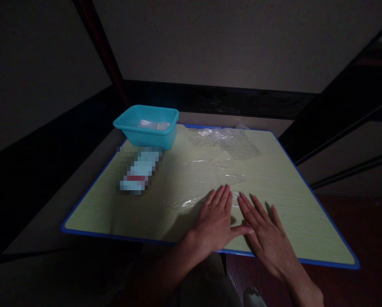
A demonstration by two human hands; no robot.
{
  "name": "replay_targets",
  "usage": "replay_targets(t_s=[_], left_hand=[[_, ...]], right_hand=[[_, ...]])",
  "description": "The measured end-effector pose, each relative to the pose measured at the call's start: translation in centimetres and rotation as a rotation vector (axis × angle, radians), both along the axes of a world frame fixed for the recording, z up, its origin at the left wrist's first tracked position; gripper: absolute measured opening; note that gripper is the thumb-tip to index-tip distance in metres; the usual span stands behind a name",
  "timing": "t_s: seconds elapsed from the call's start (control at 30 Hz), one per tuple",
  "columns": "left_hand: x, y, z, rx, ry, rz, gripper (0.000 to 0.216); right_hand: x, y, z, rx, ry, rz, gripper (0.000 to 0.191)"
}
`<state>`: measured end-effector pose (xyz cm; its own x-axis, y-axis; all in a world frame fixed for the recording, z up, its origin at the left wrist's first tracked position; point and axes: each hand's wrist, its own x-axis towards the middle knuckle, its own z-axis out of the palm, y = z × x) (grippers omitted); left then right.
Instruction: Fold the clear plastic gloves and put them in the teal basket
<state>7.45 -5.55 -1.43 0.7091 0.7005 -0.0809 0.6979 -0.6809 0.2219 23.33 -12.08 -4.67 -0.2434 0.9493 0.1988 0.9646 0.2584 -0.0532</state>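
My left hand [214, 219] lies palm down near the table's front edge, fingers stretched out flat and thumb pointing right. Beside it my right hand [267, 232] rests flat too, its fingers slightly spread, with the left thumb at its base or touching it. Neither holds anything. Just beyond the fingertips, a thin clear plastic sheet [200, 181] is spread on the table, with finger-like outlines on its right side; it looks like a disposable glove. The left fingers touch or overlap its near edge.
A pale yellow table [293, 213] with a blue rim stands before me. Crumpled clear plastic [229, 143] lies at its back. At the back left is a turquoise basin [152, 136] with whitish plastic items inside. A pixelated, phone-shaped object [141, 170] lies in front of it.
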Motion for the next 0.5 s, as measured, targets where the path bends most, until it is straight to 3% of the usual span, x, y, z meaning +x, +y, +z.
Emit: replay_targets(t_s=[0.2,0.5], left_hand=[[-2.7,0.5,-0.3,0.059,0.008,0.041,0.089],[-10.1,1.8,-1.8,0.163,0.021,0.124,0.071]], right_hand=[[-0.3,0.1,0.3,-0.056,0.046,-0.042,0.054],[0.3,0.4,0.6,-0.104,0.051,-0.041,0.051]])
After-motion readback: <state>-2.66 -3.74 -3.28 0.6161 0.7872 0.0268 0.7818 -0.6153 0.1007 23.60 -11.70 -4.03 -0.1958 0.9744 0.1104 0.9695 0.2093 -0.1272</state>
